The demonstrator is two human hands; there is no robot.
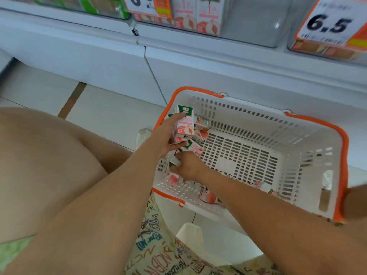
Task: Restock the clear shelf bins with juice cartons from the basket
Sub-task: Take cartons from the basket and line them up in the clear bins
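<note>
At the bottom of the frame, patterned cloth with scrawled lettering (158, 249) covers the person's lap, and a bare knee fills the left side. Both forearms reach up toward the middle of the frame into a white slotted basket (309, 171) with orange handles, which sits on the pale tiled floor (111, 108). The right hand (189, 165) is low in the basket's left corner, fingers curled round a small carton that is blurred and half hidden. Just above it the left hand (165, 135) grips a stack of juice cartons (185, 124): small white boxes with a green top band, pink print and a peach picture. More loose cartons (207, 195) lie along the basket's near wall. Farther up, at the top of the frame, clear shelf bins (256, 22) stand on the white shelf; one holds upright matching shelf cartons (208, 18), beside an orange price tag (329, 22) at upper right.
</note>
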